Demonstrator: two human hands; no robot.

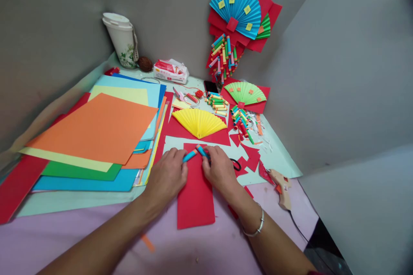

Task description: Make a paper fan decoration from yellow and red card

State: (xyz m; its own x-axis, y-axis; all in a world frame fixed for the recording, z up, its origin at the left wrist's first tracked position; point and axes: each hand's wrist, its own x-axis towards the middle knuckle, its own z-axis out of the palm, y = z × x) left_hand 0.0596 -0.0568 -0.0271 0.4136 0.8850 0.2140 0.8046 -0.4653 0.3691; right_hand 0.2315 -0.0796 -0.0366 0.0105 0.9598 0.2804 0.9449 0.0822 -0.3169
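My left hand [170, 171] is closed on a blue paper roll [189, 156] with an orange end, at the upper part of a red paper strip [195, 202]. Close to its right, my right hand [219, 167] pinches a second blue roll [201, 151], tilted the other way. The two rolls nearly meet at their upper ends, over the strip. Just beyond lies a yellow pleated fan [200, 122] on red paper.
Stacked coloured sheets [97, 131] cover the left side. Small paper rolls [217, 104], a phone [211, 87] and a green fan [245, 92] lie behind. A glue gun [282, 189] with a cable is at the right, near red scraps [251, 154]. A cup [122, 43] stands back left.
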